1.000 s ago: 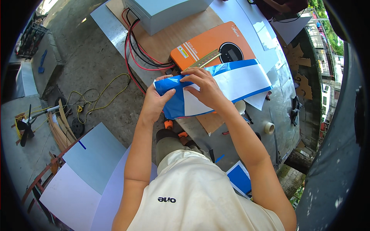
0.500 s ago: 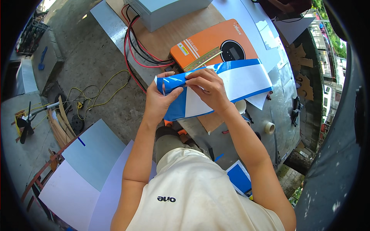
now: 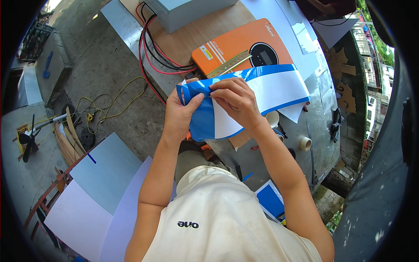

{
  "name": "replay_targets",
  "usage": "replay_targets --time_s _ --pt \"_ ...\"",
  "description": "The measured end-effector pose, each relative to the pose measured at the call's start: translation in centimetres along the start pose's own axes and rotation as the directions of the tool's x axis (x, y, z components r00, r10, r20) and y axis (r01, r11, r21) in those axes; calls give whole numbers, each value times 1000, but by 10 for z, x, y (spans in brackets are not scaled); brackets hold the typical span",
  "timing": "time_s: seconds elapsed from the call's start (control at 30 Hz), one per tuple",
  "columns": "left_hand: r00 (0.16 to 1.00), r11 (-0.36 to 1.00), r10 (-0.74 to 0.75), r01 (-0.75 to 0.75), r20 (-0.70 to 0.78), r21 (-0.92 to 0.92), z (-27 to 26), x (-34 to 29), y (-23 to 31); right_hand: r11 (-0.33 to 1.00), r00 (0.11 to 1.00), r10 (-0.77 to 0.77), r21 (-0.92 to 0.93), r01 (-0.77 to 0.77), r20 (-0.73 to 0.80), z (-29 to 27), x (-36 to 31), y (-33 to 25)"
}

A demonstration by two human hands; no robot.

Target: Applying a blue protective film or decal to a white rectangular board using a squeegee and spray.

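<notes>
I hold up a long, flexible blue sheet with a white panel (image 3: 279, 87), perhaps vinyl sticker film, in both hands. My left hand (image 3: 178, 114) is closed on its left end, thumb pressed on the blue face and fingers behind. My right hand (image 3: 238, 99) pinches near the upper edge; its fingertips partly hide what they grip. A small strip at the left corner stands away from the sheet. Just beyond lies an orange inverter (image 3: 244, 39) with a round dark display, and a perforated metal strip (image 3: 224, 65) rests across it.
Red and black cables (image 3: 146, 46) run from the inverter by a grey box (image 3: 192, 13). On the table to the right are a tape roll (image 3: 306, 143) and a cup (image 3: 272, 119). Large panels (image 3: 104, 170) stand at lower left. A yellow cord (image 3: 117, 107) crosses the floor. Another person (image 3: 325, 8) is at upper right.
My left thumb has moved up and right onto the sheet's blue end, closer to my right fingers. The blue end has flattened somewhat and its lower edge hangs slightly lower.
</notes>
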State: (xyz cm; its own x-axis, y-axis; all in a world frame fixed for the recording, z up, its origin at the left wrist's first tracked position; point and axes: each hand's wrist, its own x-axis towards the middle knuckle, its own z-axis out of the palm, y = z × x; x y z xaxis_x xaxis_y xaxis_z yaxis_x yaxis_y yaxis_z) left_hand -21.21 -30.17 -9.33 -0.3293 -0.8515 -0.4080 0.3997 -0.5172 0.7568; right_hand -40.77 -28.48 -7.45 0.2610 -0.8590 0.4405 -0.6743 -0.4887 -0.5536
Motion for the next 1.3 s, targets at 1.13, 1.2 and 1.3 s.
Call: replay_targets --time_s 1.13,1.2,1.3 --pt "995 995 96 -96 -14 -9 8 -12 1 994 996 -82 -69 80 -27 -10 1 -13" --pt "996 996 89 -89 -16 -22 7 -13 1 992 995 -98 -84 95 -23 -10 0 -13" --pt "996 996 82 -83 -21 -44 7 -13 2 989 994 -111 -97 108 -19 -8 -1 -14"
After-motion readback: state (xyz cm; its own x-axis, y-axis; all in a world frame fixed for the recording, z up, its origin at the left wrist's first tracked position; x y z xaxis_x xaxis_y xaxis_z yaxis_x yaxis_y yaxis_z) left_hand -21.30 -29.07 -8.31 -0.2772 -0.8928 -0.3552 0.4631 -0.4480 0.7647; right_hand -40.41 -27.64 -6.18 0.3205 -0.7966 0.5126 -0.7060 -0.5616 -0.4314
